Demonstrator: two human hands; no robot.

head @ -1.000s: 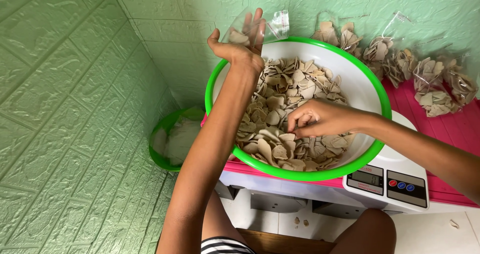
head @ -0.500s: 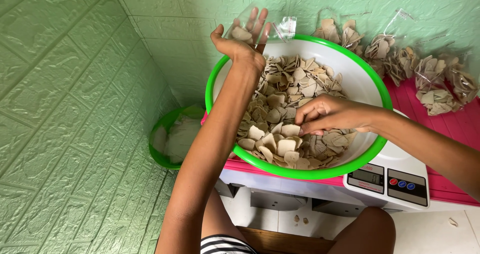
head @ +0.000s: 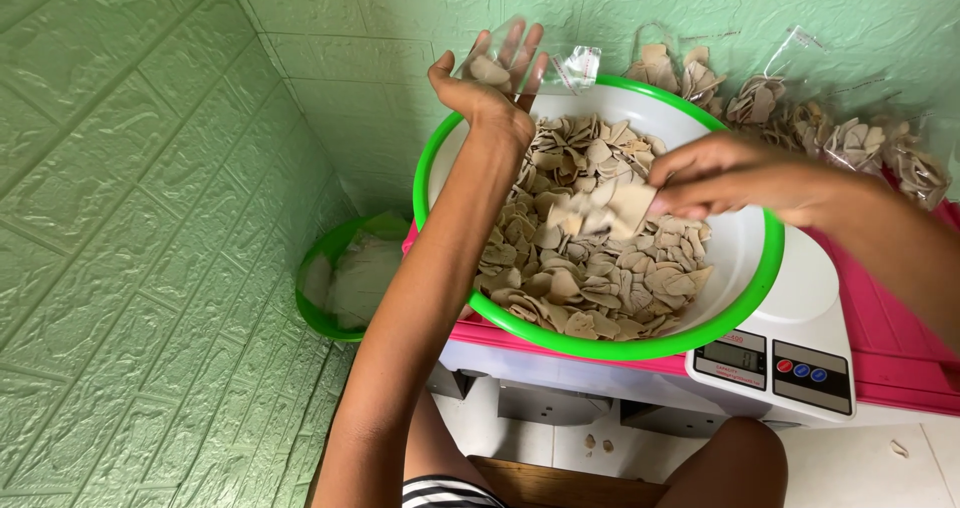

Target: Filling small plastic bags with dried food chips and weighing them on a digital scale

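My left hand [head: 490,88] holds a clear bag [head: 520,58] over the far rim of the basin [head: 745,298]. My right hand [head: 740,178] hovers right of it, above the crackers [head: 580,268] in the basin, pinching a few. Filled bags [head: 850,148] lie behind my right hand; the scale [head: 790,353] sits below it. A second bowl [head: 335,278] sits left of my left forearm.

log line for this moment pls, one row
left hand holds clear bag open | right hand lifts chips above bowl | scale beneath
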